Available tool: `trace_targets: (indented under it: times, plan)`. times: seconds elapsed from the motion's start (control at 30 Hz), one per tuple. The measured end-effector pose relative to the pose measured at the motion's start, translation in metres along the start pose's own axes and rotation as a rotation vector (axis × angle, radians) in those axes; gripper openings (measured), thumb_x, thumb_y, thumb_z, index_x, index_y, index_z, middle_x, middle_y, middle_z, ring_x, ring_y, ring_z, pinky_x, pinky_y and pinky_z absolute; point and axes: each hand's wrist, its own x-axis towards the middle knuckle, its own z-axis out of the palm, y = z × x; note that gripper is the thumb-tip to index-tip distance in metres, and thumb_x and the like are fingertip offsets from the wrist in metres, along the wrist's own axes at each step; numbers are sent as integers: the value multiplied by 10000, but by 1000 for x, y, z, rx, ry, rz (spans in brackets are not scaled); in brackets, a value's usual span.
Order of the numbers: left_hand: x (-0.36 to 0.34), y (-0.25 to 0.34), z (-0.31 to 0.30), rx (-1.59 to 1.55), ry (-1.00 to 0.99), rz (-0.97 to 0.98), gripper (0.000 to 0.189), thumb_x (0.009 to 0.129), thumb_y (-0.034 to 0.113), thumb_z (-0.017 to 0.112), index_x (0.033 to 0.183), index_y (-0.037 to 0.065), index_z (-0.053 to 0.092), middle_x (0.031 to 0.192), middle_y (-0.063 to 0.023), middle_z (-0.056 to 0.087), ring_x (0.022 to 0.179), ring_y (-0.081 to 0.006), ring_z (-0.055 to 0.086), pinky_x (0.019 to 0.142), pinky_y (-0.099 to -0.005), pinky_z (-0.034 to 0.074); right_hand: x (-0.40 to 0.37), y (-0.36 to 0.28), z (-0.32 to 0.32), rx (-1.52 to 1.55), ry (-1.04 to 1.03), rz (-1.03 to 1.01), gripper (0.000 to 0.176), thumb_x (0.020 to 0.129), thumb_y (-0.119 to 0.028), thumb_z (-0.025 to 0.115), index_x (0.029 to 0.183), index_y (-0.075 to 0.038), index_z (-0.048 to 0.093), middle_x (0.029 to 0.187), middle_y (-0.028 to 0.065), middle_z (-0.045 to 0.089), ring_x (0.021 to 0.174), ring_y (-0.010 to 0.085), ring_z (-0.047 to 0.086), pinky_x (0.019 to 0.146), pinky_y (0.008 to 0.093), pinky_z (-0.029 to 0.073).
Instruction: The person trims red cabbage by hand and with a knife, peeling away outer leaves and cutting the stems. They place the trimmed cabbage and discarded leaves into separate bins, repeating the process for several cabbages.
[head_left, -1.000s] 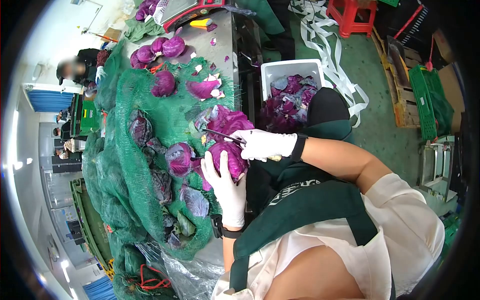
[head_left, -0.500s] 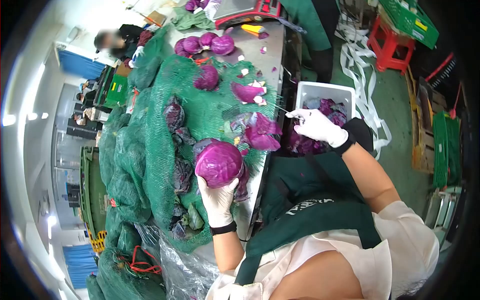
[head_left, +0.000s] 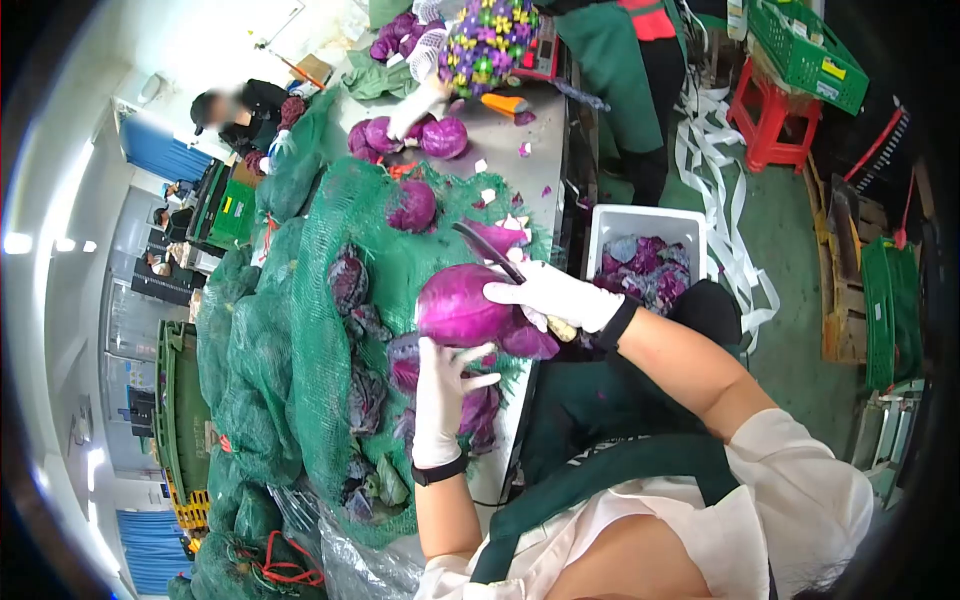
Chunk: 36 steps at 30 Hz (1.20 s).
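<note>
A peeled purple cabbage (head_left: 455,308) sits over the green mesh sack (head_left: 325,300) on the table. My left hand (head_left: 438,405), in a white glove, is just below it, fingers spread and the upper fingertips at its underside. In my gloved right hand (head_left: 565,298) is a knife (head_left: 489,247), its dark blade slanting up and left past the cabbage, the pale handle end showing under the palm. The right fingers reach the cabbage's right side. Loose purple leaves (head_left: 480,415) lie beside my left hand; another cabbage (head_left: 411,206) rests farther up the mesh.
A white bin (head_left: 650,215) of purple leaves stands right of the table. Filled green mesh sacks (head_left: 255,350) line the left. At the table's far end, a co-worker's flowered sleeve (head_left: 488,45) reaches over several cabbages (head_left: 443,138), near an orange-handled tool (head_left: 504,103).
My right hand has swung left with the knife from near the bin to the cabbage. My left hand's fingers have spread from their hold. A co-worker's flowered arm has come in above.
</note>
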Motion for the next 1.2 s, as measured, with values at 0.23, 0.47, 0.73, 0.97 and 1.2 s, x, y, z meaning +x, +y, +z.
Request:
trace_targets:
  times: [0.23, 0.47, 0.73, 0.97, 1.2]
  plan:
    - [109, 4, 3, -359, 67, -79, 736, 925, 543, 640, 1493, 153, 380, 1469, -141, 485, 1328, -350, 487, 1022, -522, 506, 20, -20, -17, 101, 136, -118, 545, 949, -318, 690, 1374, -11, 541, 757, 12, 612, 421, 64, 477, 398, 235, 390]
    - [226, 2, 9, -889, -43, -194, 856, 846, 583, 696, 1497, 143, 354, 1497, -207, 381, 1355, -472, 393, 957, -465, 554, 28, -19, -59, 52, 147, -146, 398, 968, -227, 605, 1272, 30, 617, 1044, 62, 730, 456, 66, 520, 405, 212, 404]
    - [212, 40, -52, -176, -222, 158, 377, 1023, 217, 481, 1263, -58, 577, 1246, -253, 639, 1160, -368, 638, 1020, -457, 517, -34, 14, -82, -35, 280, 3, 453, 917, -79, 585, 1345, 38, 498, 823, 45, 678, 456, 67, 487, 430, 235, 444]
    - [194, 63, -205, 1504, 718, 123, 669, 674, 399, 847, 1184, 31, 617, 1135, -233, 680, 1088, -399, 643, 930, -474, 506, -102, 91, -82, -10, 255, 13, 332, 788, 125, 536, 1077, -38, 519, 881, 51, 653, 668, 91, 600, 529, 244, 476]
    - [209, 59, -203, 1851, 769, -22, 959, 568, 339, 903, 1390, 88, 478, 1438, -277, 471, 1349, -427, 458, 1081, -518, 424, -121, 87, -26, -614, 149, -219, 246, 844, 49, 566, 1082, -15, 573, 975, 145, 663, 903, 269, 690, 803, 344, 544]
